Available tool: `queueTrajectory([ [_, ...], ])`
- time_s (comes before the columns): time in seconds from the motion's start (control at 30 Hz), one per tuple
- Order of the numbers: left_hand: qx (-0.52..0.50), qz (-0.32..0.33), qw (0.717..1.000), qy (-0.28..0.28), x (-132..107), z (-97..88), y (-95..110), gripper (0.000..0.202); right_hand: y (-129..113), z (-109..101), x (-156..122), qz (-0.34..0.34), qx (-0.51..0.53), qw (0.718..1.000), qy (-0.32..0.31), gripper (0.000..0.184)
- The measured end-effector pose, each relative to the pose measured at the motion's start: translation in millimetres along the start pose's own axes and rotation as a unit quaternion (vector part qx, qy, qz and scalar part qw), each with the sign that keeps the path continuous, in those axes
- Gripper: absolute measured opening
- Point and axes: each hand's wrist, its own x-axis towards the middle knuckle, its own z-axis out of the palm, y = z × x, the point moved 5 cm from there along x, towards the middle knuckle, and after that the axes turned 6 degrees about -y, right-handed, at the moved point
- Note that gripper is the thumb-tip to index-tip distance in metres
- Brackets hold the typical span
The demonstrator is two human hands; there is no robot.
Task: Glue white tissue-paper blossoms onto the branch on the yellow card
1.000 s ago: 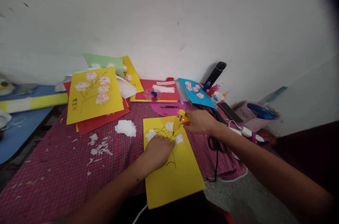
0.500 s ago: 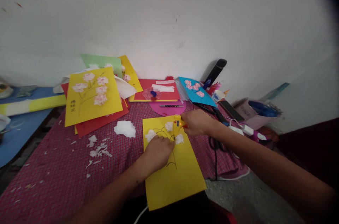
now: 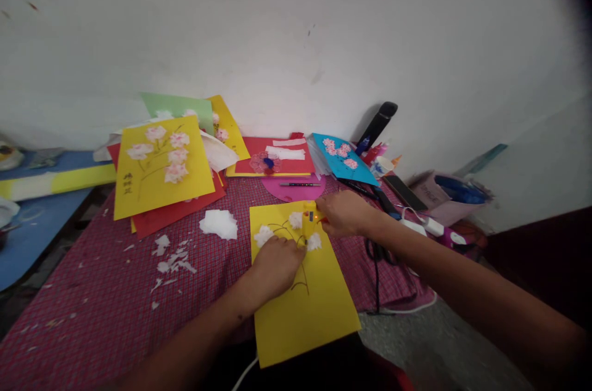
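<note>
Lowered, right hand (image 3: 345, 213) grip pinches glue gun (image 3: 309, 218); left hand (image 3: 276, 264) presses yellow card (image 3: 305, 311).

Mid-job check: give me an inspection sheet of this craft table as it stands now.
Surface: red checked cloth, strewn with white scraps.
Job's things: yellow sheet with drawn branches and three white tufts; glue gun.
Clutter: flower cards stacked at the back, tissue pile, pen.
Grippers: left hand pressing on the sheet, holding nothing; right hand in a closed grip on the glue gun.
Cables: black cable hanging off the right edge; white cable at the near edge.
Surroundings: white wall; blue table to the left; box to the right.
</note>
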Motion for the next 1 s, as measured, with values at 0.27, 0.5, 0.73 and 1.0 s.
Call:
queueTrajectory([
  [0.27,-0.005,-0.004,1.0,0.001,0.9,0.8,-0.8,0.028,-1.7,-1.2,-0.7,-0.01,-0.007,1.0,-0.003,0.027],
  [0.5,-0.007,-0.003,1.0,-0.007,-0.4,-5.3,1.0,0.03,-3.5,-5.5,-0.9,-0.017,-0.008,1.0,-0.006,0.026],
  [0.73,-0.008,-0.003,1.0,-0.013,0.2,-5.3,1.1,0.029,-3.8,-7.3,-0.1,-0.02,-0.014,1.0,0.001,0.025],
  [1.0,-0.006,-0.003,1.0,0.0,-0.5,-3.1,0.3,0.03,-2.9,-9.8,0.2,-0.012,0.001,1.0,-0.001,0.026],
])
